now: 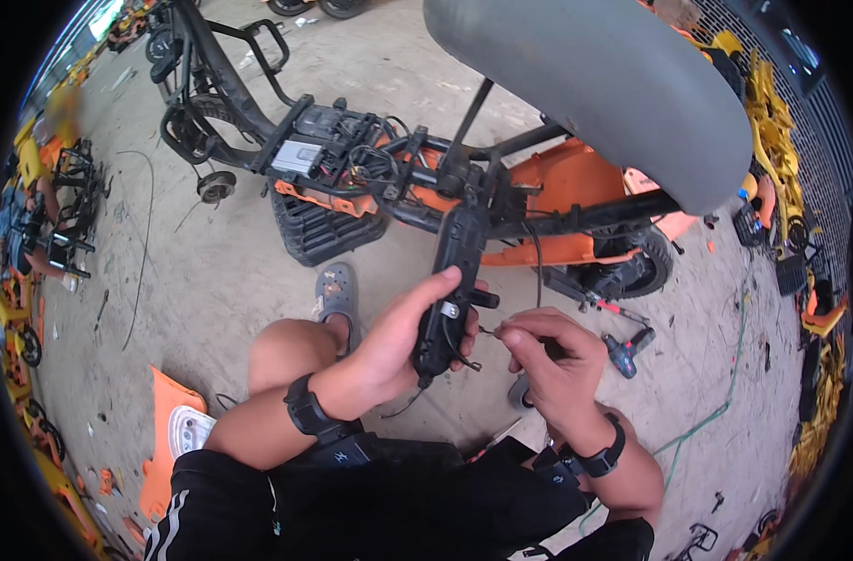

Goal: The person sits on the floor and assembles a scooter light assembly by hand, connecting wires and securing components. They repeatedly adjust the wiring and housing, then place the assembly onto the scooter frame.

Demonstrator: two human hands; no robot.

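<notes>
Workshop floor of dusty grey concrete (230, 290), strewn with scraps; yellow and orange plastic parts heaped along both edges, too many to count.

Ahead: one black tubular-steel bike frame (228, 89), bearing one long grey padded seat (585, 84), one silver rectangular metal box (298, 157) among loose wiring, and orange plastic bodywork (576, 182) under the seat.

Left hand (394, 337) wrapped round one long, narrow black plastic unit (434, 332), thumb on top, fingers round the far side. Unit sits in front of the frame, tilted, upper end overlapping it; cannot tell whether they are joined. Right hand (562, 360) just beside: thumb and forefinger pressed together, apparently pinching a thin dark strand (487, 330); its far end too small to trace.

Progress, as judged: partial. Frame largely bared, one orange panel (169, 444) lying on the floor at left. Seat, silver box and wiring still on the frame; the strand and the unit's short black lead (476, 366) look unfinished, the lead's tip hanging loose.

Count, nearby: one dark cordless drill with red trim (621, 355), one red-handled tool (609, 307), both on the floor right of the right hand; one thin green line (725, 404); two black wrist straps, one per arm; grey clogs, one plain (335, 292), another partly hidden.
</notes>
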